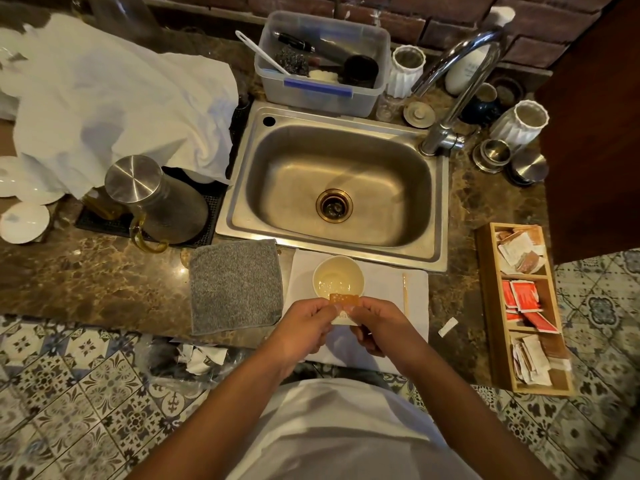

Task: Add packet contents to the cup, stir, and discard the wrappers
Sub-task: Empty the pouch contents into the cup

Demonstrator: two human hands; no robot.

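Note:
A cream cup [338,279] holding pale liquid stands on a white cloth [381,282] at the counter's front edge. Just in front of the cup, my left hand [304,327] and my right hand [375,327] pinch a small packet [344,301] between them, its brown top edge over the cup's near rim. The packet's lower part is mostly hidden by my fingers. A thin wooden stir stick [404,292] lies on the cloth to the right of the cup.
A steel sink [337,188] lies behind the cup. A grey towel [235,285] sits to the left, a wooden box of packets [523,306] to the right. A torn strip [447,327] lies on the counter. Crumpled wrappers [199,358] sit in a bag below the counter edge.

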